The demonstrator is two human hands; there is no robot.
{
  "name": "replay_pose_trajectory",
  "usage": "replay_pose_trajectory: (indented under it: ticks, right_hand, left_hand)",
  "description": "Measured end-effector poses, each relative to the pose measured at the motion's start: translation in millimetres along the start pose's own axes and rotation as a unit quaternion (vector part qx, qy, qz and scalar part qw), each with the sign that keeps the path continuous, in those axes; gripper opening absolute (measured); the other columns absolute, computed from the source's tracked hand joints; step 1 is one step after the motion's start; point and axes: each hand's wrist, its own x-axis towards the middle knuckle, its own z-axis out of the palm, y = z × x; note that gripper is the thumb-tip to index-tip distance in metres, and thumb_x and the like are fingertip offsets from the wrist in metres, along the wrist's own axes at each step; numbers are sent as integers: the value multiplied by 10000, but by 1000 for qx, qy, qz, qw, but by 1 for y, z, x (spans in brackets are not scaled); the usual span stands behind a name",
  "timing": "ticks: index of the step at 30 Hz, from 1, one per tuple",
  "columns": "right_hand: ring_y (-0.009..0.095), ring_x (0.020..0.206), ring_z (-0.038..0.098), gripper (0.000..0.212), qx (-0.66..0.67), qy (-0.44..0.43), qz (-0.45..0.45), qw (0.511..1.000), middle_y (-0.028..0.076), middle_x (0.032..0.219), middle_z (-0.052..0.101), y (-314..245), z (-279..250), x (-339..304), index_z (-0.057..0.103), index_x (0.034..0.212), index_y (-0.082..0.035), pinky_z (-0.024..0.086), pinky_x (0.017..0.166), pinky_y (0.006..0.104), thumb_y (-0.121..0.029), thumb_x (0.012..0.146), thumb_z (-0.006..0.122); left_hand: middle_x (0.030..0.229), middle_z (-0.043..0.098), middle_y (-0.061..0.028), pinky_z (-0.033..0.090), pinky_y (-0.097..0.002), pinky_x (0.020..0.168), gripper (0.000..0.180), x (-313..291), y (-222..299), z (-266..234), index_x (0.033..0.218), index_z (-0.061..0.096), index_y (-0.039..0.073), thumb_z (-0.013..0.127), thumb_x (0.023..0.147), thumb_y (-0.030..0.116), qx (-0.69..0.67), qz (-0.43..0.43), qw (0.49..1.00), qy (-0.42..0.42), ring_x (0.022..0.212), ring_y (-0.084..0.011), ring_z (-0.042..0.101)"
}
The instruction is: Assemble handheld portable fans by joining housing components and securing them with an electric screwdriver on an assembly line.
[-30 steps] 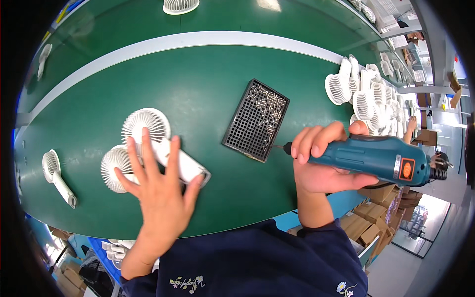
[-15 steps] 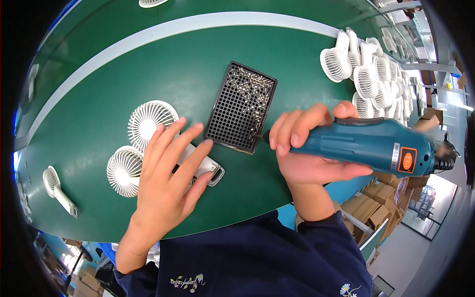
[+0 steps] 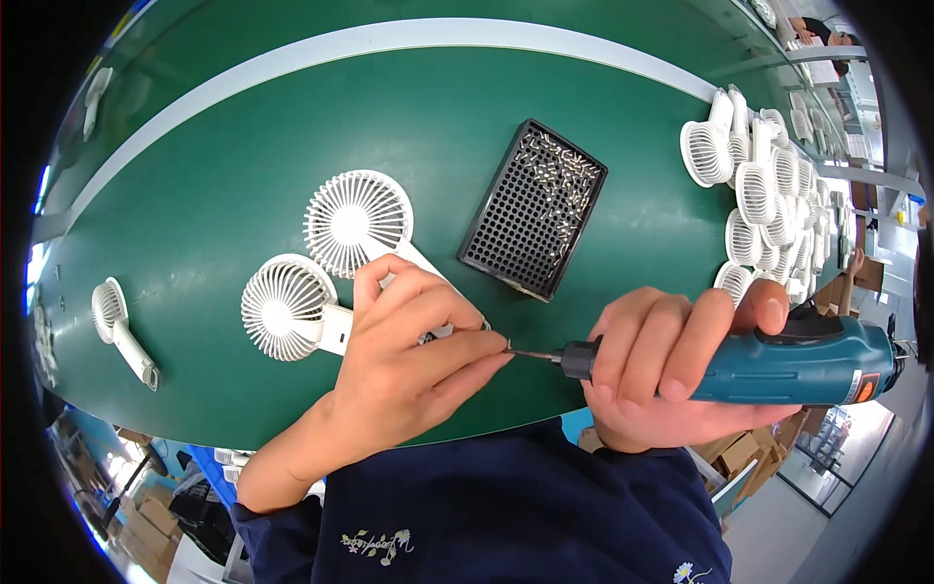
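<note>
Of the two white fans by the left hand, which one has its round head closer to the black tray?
The upper fan in view: its head sits farther right, nearer the black tray; the lower fan has its head farther left.

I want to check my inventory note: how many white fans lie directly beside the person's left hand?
2: an upper fan, beyond the left hand; a lower fan, to its left. The hand could hide others.

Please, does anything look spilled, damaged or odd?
Nothing stands out: the screws lie within the black tray, and the two nearest white fans show no visible damage, though the left hand partly hides them.
</note>
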Motion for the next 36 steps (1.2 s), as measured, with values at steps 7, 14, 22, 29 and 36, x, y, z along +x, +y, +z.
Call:
replay_pose_trajectory:
  ticks: [7, 14, 22, 29, 36]
  right_hand:
    - [128, 374, 443, 580, 8, -22, 26, 999, 30, 666, 519, 0, 1, -5, 406, 1263, -127, 425, 352, 290, -621, 960, 423]
    - [126, 390, 451, 585, 13, -24, 17, 999, 30, 666, 509, 2, 3, -5, 409, 1273, -125, 422, 350, 282, -621, 964, 412]
    - [129, 397, 456, 625, 21, -7, 23, 1000, 31, 677, 505, 7, 6, -7, 410, 1295, -119, 409, 354, 267, -644, 955, 409]
    - [230, 481, 494, 751, 4, -42, -15, 999, 157, 744, 574, 15, 5, -14, 398, 1262, -85, 444, 454, 359, -726, 879, 473]
    - [247, 586, 525, 668, -30, -96, 2, 995, 179, 760, 581, 27, 12, -22, 446, 1242, -58, 442, 541, 381, -571, 863, 645]
  left_hand:
    - [792, 542, 20, 345, -370, 813, 268, 3, 4, 1, 798, 726, 90, 855, 567, 136, -13, -24, 1000, 8, 739, -167, 524]
    - [725, 541, 24, 331, -340, 755, 254, -5, -5, 1, 773, 716, 80, 863, 571, 128, -52, 17, 998, 15, 653, -144, 506]
    - [710, 540, 14, 343, -303, 632, 260, -17, -10, 10, 769, 716, 58, 872, 563, 87, -94, -8, 993, 65, 626, -156, 491]
    - [747, 530, -7, 348, -320, 636, 248, -13, -2, 17, 850, 709, 40, 834, 637, 62, -43, -50, 997, 32, 667, -178, 494]
    - [909, 513, -53, 352, -347, 698, 341, -16, -2, 8, 979, 643, 18, 786, 670, 29, 9, -63, 997, -36, 780, -221, 484]
